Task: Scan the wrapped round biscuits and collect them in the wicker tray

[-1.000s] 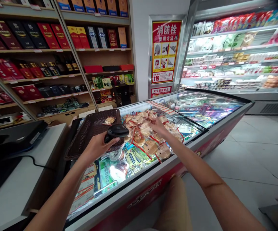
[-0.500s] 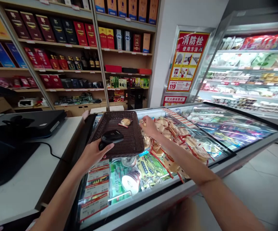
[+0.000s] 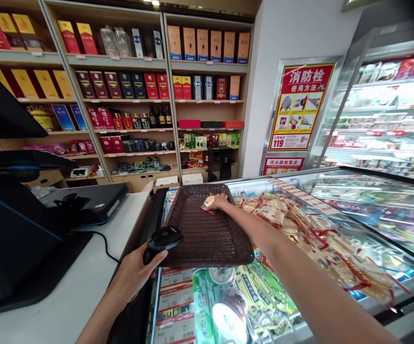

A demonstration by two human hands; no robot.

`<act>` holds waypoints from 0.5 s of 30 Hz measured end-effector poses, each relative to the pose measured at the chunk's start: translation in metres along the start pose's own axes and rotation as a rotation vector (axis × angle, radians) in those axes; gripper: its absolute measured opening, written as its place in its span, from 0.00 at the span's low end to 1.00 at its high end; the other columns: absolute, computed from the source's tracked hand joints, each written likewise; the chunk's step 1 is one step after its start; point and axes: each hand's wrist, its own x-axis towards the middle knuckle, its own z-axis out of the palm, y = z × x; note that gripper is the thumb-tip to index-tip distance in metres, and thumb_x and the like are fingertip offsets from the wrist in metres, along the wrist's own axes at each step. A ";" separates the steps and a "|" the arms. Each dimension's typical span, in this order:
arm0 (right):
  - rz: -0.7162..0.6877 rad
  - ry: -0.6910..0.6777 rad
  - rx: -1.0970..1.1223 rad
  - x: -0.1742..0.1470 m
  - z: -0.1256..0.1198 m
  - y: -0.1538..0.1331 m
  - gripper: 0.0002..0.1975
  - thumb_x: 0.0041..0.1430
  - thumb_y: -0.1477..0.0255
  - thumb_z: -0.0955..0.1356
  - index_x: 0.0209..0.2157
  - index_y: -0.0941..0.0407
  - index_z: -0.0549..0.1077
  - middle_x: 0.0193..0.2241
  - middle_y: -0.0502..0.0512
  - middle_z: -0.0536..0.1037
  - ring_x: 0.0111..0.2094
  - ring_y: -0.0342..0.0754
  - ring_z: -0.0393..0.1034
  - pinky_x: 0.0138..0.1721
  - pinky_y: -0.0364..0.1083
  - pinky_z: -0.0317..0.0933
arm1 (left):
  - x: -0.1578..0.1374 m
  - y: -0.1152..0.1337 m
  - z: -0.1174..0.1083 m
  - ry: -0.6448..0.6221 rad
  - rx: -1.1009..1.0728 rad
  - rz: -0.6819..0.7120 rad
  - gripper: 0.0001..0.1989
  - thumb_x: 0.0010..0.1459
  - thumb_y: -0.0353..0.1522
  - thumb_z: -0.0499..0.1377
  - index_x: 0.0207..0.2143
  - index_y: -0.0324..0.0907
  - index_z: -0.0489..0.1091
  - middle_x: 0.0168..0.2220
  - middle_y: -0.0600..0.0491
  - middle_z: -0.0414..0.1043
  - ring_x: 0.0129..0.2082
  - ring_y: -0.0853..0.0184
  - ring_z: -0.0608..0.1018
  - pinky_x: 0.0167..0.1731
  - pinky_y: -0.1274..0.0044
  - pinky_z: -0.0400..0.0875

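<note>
My left hand [image 3: 137, 271] is closed around the handle of a black barcode scanner [image 3: 166, 237], at the near left corner of a dark brown woven basket [image 3: 207, 234]. Inside the basket, toward its far side, my right hand [image 3: 221, 201] has its fingers on a round pastry in clear, red-edged wrapping [image 3: 208, 202]. My hand partly covers that pastry. The basket rests on the glass top of a chest freezer [image 3: 178, 306]. To its right lies a heap of similar wrapped pastries [image 3: 282, 215], partly behind my right forearm.
On the left, a white counter [image 3: 81, 282] carries a black monitor stand [image 3: 9, 239] and a flat black device [image 3: 85, 203] with a cable. Boxed goods fill wall shelves [image 3: 121, 107] behind. A lit open fridge [image 3: 389, 114] stands at right.
My right hand has moved left from the pastry heap into the basket, onto the wrapped pastry there. My left hand still holds the scanner. The view has shifted, so things appear lower and further right.
</note>
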 end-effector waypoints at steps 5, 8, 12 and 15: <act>-0.012 -0.007 0.232 -0.026 -0.008 0.005 0.26 0.40 0.69 0.78 0.41 0.60 0.70 0.44 0.68 0.75 0.42 0.59 0.75 0.42 0.53 0.69 | -0.005 0.021 0.003 -0.007 0.030 0.032 0.30 0.55 0.58 0.52 0.40 0.42 0.73 0.19 0.53 0.75 0.24 0.57 0.79 0.26 0.74 0.66; -0.068 0.004 0.376 -0.055 -0.021 0.015 0.13 0.52 0.69 0.73 0.37 0.56 0.68 0.36 0.58 0.77 0.29 0.49 0.75 0.29 0.46 0.70 | -0.013 0.042 0.005 -0.010 0.050 0.075 0.28 0.56 0.57 0.53 0.39 0.43 0.73 0.19 0.54 0.75 0.24 0.57 0.79 0.25 0.75 0.65; -0.110 0.013 0.591 -0.102 -0.047 0.038 0.05 0.60 0.70 0.68 0.36 0.54 0.67 0.36 0.52 0.76 0.28 0.43 0.73 0.26 0.42 0.71 | -0.026 0.073 0.009 -0.005 0.054 0.140 0.27 0.55 0.58 0.54 0.34 0.43 0.71 0.21 0.53 0.76 0.26 0.58 0.79 0.25 0.76 0.66; -0.123 -0.045 0.862 -0.139 -0.070 0.060 0.02 0.62 0.73 0.65 0.34 0.56 0.67 0.34 0.52 0.75 0.31 0.42 0.73 0.29 0.43 0.73 | -0.034 0.100 0.016 -0.003 0.044 0.189 0.27 0.54 0.58 0.55 0.33 0.43 0.70 0.20 0.54 0.75 0.24 0.60 0.79 0.25 0.76 0.65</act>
